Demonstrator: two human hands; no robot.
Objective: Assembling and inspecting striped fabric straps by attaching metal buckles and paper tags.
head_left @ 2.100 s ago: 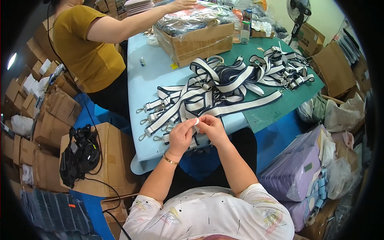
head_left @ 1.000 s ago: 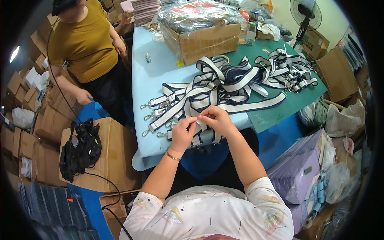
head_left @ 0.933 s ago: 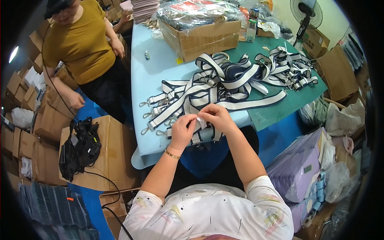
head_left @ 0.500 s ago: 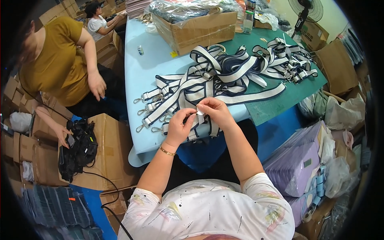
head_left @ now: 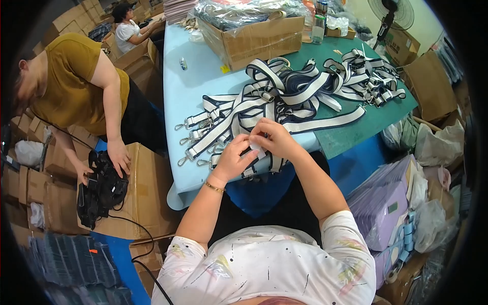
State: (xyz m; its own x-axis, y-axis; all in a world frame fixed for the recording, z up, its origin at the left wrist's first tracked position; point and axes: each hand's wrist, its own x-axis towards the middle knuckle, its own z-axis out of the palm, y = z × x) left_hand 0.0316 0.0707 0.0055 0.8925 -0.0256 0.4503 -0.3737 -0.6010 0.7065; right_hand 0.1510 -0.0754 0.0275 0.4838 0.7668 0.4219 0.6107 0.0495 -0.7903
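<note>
Both my hands meet over the near edge of the table, at a small white piece, thin and pale like a label or bit of film; its exact kind is too small to tell. My left hand, with a bracelet at the wrist, pinches at its left side. From the right, my right hand closes its bent fingers on the upper part. Just beyond lies a tangled heap of white straps with navy edges. Metal snap hooks on strap ends lie left of my hands, and some straps hang over the edge below them.
A cardboard box with plastic-wrapped goods stands at the back of the table. At left, a co-worker handles black gear on a carton. Purple folded goods are stacked at right.
My fingers have shifted slightly around the white piece, the right hand curling over more. The co-worker leans in and now has both hands on the black gear.
</note>
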